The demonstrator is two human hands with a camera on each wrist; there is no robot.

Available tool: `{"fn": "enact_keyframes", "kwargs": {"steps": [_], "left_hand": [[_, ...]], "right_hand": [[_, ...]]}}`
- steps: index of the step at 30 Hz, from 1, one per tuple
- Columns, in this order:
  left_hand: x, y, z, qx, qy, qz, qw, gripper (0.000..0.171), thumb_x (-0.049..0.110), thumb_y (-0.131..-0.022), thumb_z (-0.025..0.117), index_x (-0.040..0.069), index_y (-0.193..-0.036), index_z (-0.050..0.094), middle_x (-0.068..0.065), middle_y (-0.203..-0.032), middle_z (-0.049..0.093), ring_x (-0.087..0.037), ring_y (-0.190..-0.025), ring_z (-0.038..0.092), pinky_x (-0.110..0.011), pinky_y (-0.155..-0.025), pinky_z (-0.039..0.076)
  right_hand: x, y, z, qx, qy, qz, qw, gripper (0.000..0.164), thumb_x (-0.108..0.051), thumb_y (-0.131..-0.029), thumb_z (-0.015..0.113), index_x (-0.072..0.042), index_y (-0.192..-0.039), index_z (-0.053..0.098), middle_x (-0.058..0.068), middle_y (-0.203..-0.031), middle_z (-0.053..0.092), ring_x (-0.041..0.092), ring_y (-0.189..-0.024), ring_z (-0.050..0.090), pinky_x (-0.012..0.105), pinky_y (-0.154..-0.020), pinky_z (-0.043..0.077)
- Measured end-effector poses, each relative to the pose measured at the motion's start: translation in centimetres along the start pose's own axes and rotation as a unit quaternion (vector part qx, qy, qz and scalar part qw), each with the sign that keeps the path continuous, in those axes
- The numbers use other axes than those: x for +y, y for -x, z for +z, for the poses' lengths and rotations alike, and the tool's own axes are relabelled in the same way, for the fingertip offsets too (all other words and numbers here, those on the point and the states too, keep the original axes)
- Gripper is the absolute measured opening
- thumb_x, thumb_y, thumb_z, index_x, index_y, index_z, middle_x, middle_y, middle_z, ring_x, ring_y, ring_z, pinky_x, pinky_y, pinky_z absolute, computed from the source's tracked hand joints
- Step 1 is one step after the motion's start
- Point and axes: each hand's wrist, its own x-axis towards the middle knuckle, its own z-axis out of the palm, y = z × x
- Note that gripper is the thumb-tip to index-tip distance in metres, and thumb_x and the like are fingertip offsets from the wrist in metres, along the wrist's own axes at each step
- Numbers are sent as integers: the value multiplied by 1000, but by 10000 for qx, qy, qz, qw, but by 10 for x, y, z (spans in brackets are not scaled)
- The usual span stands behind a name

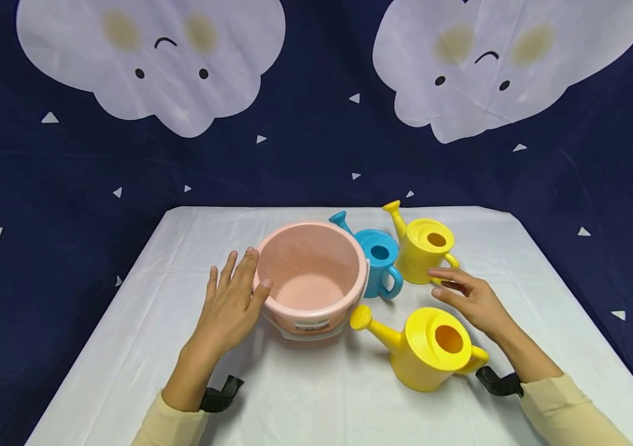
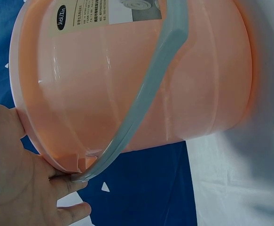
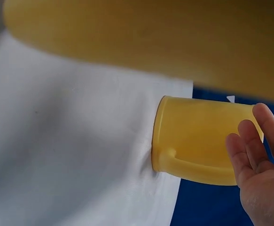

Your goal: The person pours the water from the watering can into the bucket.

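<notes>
A pink bucket (image 1: 312,316) stands upright, its inside bare apart from small specks on the wall. My left hand (image 1: 230,305) rests against its left rim with fingers stretched out and the thumb tip at the rim's edge. In the left wrist view, the fingertips reach the bucket's grey handle (image 2: 151,87) where it joins the rim. My right hand (image 1: 472,302) holds nothing, its fingers loosely extended between two yellow watering cans. The nearer yellow watering can (image 1: 427,365) lies below that hand, spout towards the bucket. Just beyond the fingertips stands the farther yellow watering can (image 1: 414,260).
A blue watering can (image 1: 375,282) stands close behind the bucket's right side, next to the farther yellow one. White cloth covers the table (image 1: 316,396). A dark blue curtain (image 1: 316,167) with cloud shapes hangs behind its far edge.
</notes>
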Motion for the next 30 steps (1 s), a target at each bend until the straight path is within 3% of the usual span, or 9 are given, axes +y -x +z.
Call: {"fn": "enact_keyframes", "kwargs": {"steps": [3,9,20,24,27,30], "left_hand": [[0,0,0,1,-27,-9,10000,63,49,-101,27,14,-153,15,-5,-159,18,-29,-149,1,-56,-117,-5],[0,-1,1,4,-51,4,10000,64,50,-101,25,14,-153,15,-6,-159,18,-29,-149,2,-57,-117,-4],[0,-1,0,-3,-65,2,10000,63,46,-101,30,14,-153,15,-6,-159,19,-30,-149,2,-57,-117,-4],[1,-1,0,14,-79,-11,10000,63,46,-101,30,14,-152,15,-6,-159,19,-30,-149,3,-57,-117,-4],[1,-1,0,21,-71,-11,10000,63,46,-101,31,14,-152,16,-6,-159,19,-30,-149,3,-56,-117,-5],[2,-1,0,18,-81,-20,10000,62,45,-101,31,14,-152,16,-6,-159,19,-29,-149,3,-56,-117,-5]], "right_hand": [[-1,-2,-2,-187,-65,40,9998,42,-32,-93,59,-16,-132,56,12,-138,52,-11,-121,40,55,-102,40],[-6,-7,-8,-525,-46,211,9984,47,-36,-92,60,-16,-134,53,12,-138,53,38,-129,44,61,-100,40],[-6,-28,-10,-742,305,77,9967,47,-39,-90,61,-14,-130,56,11,-131,58,37,-119,55,49,-95,49],[-5,-35,-8,-757,255,43,9968,45,-39,-90,62,-15,-128,58,10,-128,59,34,-115,57,29,-90,52],[-5,-39,-5,-768,161,18,9969,44,-37,-90,63,-13,-126,59,11,-126,58,32,-111,58,14,-84,49],[-4,-42,-1,-822,45,-26,9966,43,-34,-90,63,-11,-126,60,13,-125,57,31,-110,59,9,-83,46]]}}
